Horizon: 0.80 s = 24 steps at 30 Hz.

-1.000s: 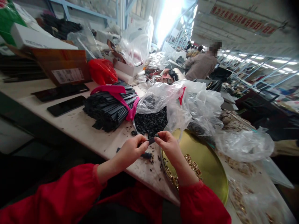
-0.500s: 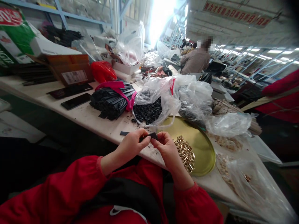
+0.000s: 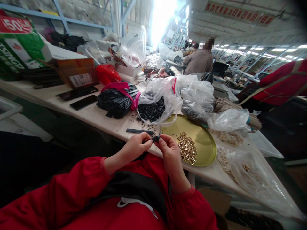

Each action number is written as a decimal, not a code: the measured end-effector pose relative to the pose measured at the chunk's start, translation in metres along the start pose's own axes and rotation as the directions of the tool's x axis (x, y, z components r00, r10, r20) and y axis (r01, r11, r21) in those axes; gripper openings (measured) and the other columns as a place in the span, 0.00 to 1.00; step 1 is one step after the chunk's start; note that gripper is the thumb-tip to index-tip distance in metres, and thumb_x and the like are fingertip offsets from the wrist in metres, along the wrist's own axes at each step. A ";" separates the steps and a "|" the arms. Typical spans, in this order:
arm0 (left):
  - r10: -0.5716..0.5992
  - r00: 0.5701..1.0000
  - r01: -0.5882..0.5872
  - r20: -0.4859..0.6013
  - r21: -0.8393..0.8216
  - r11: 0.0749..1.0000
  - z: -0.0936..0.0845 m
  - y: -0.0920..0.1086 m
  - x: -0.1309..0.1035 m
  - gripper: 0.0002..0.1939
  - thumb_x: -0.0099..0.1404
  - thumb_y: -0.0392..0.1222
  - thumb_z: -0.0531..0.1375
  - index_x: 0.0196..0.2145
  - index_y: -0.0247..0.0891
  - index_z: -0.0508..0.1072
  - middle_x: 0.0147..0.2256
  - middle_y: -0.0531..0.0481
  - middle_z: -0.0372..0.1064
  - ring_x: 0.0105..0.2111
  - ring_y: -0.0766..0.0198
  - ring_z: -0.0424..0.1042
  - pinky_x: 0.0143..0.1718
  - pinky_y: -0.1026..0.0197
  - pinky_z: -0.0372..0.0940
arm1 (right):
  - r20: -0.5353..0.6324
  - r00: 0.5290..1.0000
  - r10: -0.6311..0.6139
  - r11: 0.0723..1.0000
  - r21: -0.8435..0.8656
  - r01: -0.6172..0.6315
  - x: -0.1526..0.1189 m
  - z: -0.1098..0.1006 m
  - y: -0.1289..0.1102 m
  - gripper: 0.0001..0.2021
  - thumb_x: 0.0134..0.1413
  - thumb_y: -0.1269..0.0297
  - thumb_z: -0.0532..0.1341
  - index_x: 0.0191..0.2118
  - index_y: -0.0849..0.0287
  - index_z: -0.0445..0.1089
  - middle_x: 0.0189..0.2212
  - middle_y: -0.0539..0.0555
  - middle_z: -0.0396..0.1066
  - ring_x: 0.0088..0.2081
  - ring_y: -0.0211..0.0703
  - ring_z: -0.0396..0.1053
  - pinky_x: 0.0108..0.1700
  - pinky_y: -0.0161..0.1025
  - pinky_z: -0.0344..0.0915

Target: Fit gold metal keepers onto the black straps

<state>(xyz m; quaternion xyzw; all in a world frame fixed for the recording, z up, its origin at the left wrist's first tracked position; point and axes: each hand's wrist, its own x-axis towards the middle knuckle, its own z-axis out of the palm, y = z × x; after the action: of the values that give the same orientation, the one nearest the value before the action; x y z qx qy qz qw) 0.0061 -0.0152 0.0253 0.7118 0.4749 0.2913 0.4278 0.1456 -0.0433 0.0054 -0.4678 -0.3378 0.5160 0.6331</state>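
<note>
Between my two hands is a small black strip (image 3: 155, 139), held just over the table's front edge. My left hand (image 3: 139, 143) pinches its left end, and the fingers of my right hand (image 3: 169, 147) close on its right end. Just beyond my left hand lies a flat dark strip (image 3: 137, 131) on the table. To the right of my right hand, a round gold tray (image 3: 206, 143) bears a heap of small gold metal pieces (image 3: 187, 148). An open clear bag of small black rings (image 3: 152, 110) stands behind my hands.
A bundle of black strips (image 3: 115, 103) tied with pink cloth lies left of the bag, near a dark phone (image 3: 83, 102). Plastic bags (image 3: 199, 95) crowd the back. Another clear bag (image 3: 251, 169) lies at the right. A person (image 3: 199, 60) sits farther off.
The view has shifted slightly, so the table's contents sit a little higher in the picture. More of the flat dark strip shows beyond my left hand. Both hands still hold the small black strip.
</note>
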 end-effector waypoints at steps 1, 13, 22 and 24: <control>-0.012 0.999 0.012 0.049 -0.009 1.000 -0.002 -0.001 -0.001 0.10 0.60 0.45 0.52 0.26 0.37 0.65 0.18 0.60 0.58 0.18 0.71 0.56 0.20 0.68 0.51 | 0.025 1.000 0.002 0.999 -0.039 -0.001 -0.001 -0.001 0.001 0.10 0.42 0.61 0.66 0.32 0.57 0.69 0.29 0.47 0.70 0.31 0.35 0.69 0.37 0.35 0.67; 0.028 0.997 -0.031 0.067 0.034 0.999 0.001 -0.021 0.014 0.10 0.60 0.40 0.50 0.28 0.37 0.69 0.25 0.54 0.67 0.27 0.66 0.64 0.29 0.67 0.58 | 0.300 0.861 0.410 0.854 0.205 -0.478 0.022 -0.007 0.023 0.12 0.39 0.66 0.68 0.35 0.56 0.71 0.32 0.48 0.73 0.34 0.34 0.70 0.40 0.34 0.66; -0.058 0.972 0.092 0.228 -0.143 0.985 -0.012 -0.046 0.023 0.18 0.58 0.34 0.51 0.48 0.36 0.60 0.33 0.53 0.71 0.32 0.65 0.69 0.36 0.65 0.62 | 0.200 0.890 0.409 0.879 0.177 -0.443 0.029 0.001 0.040 0.11 0.39 0.66 0.67 0.33 0.55 0.72 0.27 0.47 0.73 0.28 0.35 0.69 0.35 0.34 0.66; -0.085 0.974 0.120 0.211 -0.162 0.979 -0.012 -0.051 0.025 0.17 0.59 0.35 0.52 0.47 0.37 0.60 0.31 0.53 0.71 0.31 0.66 0.69 0.34 0.65 0.62 | 0.199 0.908 0.369 0.910 0.118 -0.396 0.027 0.001 0.044 0.10 0.44 0.62 0.65 0.35 0.55 0.72 0.29 0.48 0.73 0.30 0.36 0.69 0.37 0.35 0.65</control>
<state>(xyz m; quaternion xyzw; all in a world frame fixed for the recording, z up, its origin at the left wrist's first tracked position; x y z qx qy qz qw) -0.0158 0.0214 -0.0137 0.6721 0.4379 0.2351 0.5489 0.1360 -0.0153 -0.0371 -0.4277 -0.2511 0.6936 0.5224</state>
